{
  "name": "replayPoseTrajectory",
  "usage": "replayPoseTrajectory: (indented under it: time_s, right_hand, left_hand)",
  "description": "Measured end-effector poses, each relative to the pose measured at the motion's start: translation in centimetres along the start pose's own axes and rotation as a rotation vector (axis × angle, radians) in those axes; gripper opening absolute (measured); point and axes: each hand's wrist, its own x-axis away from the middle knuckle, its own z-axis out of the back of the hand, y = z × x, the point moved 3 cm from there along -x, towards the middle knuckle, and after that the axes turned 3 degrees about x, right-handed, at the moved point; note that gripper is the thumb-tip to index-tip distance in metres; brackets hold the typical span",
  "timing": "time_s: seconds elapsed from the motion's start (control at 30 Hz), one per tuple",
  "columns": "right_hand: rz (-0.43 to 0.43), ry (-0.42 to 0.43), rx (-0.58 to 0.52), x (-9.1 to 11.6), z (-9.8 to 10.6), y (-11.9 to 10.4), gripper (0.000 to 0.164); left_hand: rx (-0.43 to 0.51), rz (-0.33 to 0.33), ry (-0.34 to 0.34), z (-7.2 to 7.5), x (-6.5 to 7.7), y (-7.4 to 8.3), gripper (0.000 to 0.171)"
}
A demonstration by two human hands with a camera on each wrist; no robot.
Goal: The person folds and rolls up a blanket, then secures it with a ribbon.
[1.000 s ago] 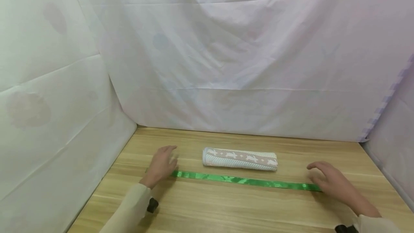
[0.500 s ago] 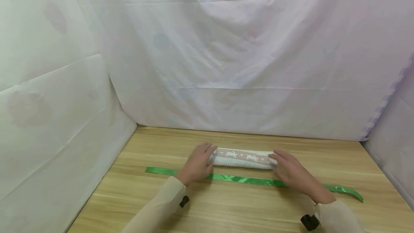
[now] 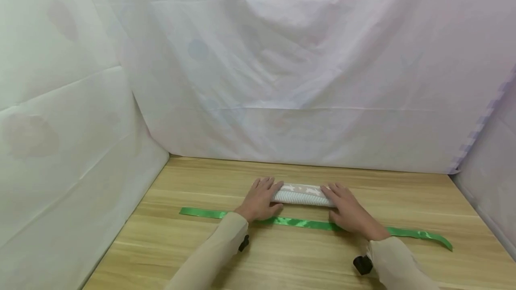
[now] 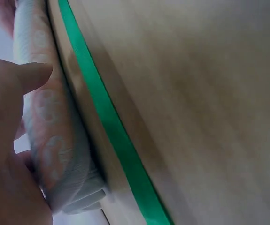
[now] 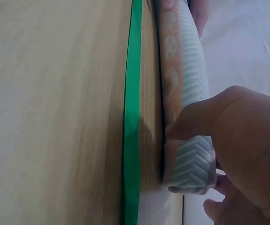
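Note:
A rolled towel [image 3: 302, 197], pale with a herringbone weave and a pinkish band of white rabbits, lies crosswise on the table. My left hand [image 3: 261, 201] grips its left part, thumb on the near side and fingers over the far side. Toward the other end, my right hand [image 3: 347, 209] holds it the same way. The right wrist view has the right thumb [image 5: 191, 119] pressed against the towel's band, with fingertips showing behind the roll. A flat green ribbon [image 3: 296, 222] runs along the near side of the towel, passing beneath both hands in the head view.
The wood-grain table [image 3: 298, 263] meets a hanging white cloth [image 3: 298, 133] at its back edge. More pale cloth [image 3: 80, 147] closes off the left side. A black device [image 3: 363, 264] sits at the right wrist.
Both hands have left the ribbon's ends and moved inward onto the towel, taking hold of it. Since half a second ago they have slid closer together, and the rabbit band has turned upward.

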Motion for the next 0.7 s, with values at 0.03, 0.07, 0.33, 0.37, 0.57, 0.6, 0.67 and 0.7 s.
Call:
replayPoseTrajectory:
  time_s: [0.03, 0.07, 0.33, 0.37, 0.57, 0.6, 0.67, 0.7]
  right_hand:
    - [-0.006, -0.002, 0.008, -0.1, 0.0, -0.1, 0.065]
    - [-0.016, -0.007, 0.017, -0.3, -0.1, -0.1, 0.065]
    - [-0.082, -0.037, 0.081, -1.3, -0.6, -0.1, 0.063]
    - [-0.085, -0.036, 0.089, -1.4, -0.6, -0.1, 0.062]
    - [-0.088, -0.016, 0.139, -1.8, -0.9, 0.2, 0.059]
    - [-0.084, -0.011, 0.150, -1.9, -0.9, 0.2, 0.059]
    - [-0.070, 0.005, 0.178, -2.0, -1.0, 0.3, 0.058]
    - [-0.061, 0.015, 0.195, -2.0, -1.0, 0.3, 0.057]
  left_hand:
    - [-0.010, 0.012, -0.009, -0.1, -0.2, 0.0, 0.067]
    - [-0.021, 0.024, -0.018, -0.2, -0.3, 0.0, 0.067]
    - [-0.103, 0.053, -0.044, -0.4, -1.2, -0.2, 0.066]
    - [-0.103, 0.051, -0.045, -0.4, -1.3, -0.2, 0.066]
    - [-0.102, 0.040, -0.054, -0.3, -1.6, -0.2, 0.064]
    - [-0.108, 0.038, -0.051, -0.3, -1.6, -0.2, 0.064]
    - [-0.117, 0.034, -0.044, -0.2, -1.6, -0.2, 0.062]
    - [-0.127, 0.030, -0.041, -0.2, -1.7, -0.2, 0.062]
